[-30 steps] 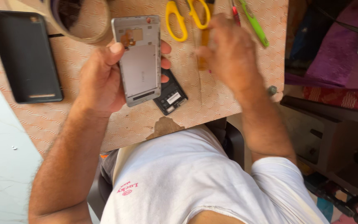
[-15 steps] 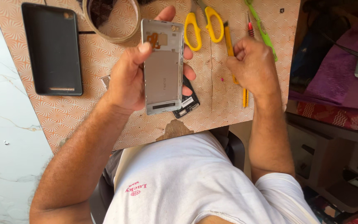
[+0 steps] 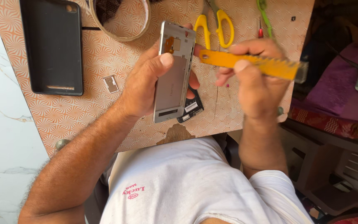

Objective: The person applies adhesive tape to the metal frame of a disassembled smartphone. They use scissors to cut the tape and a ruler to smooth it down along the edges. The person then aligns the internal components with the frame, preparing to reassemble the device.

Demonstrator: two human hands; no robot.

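The desk (image 3: 104,124) has an orange-and-white swirl-patterned top with a chipped patch at its near edge. At its far left corner lies a dark rectangular phone cover (image 3: 52,45), inner side up. Beside it sits a broad roll of tape (image 3: 121,18), seen from above as a ring.

The left hand (image 3: 146,87) is clamped around a silver-grey phone frame (image 3: 172,72), held upright over the middle of the desk: thumb across its open back, fingers behind. The frame is bare metal, with an orange patch near its top corner and a dark slot near the bottom.

The right hand (image 3: 255,81) is closed on a flat orange tool (image 3: 249,62), its tip touching the frame's upper right edge.

Yellow-handled scissors (image 3: 214,25) lie beyond. A black battery (image 3: 189,110) with a white label peeks from under the frame. A small metal tray (image 3: 112,84) lies apart.
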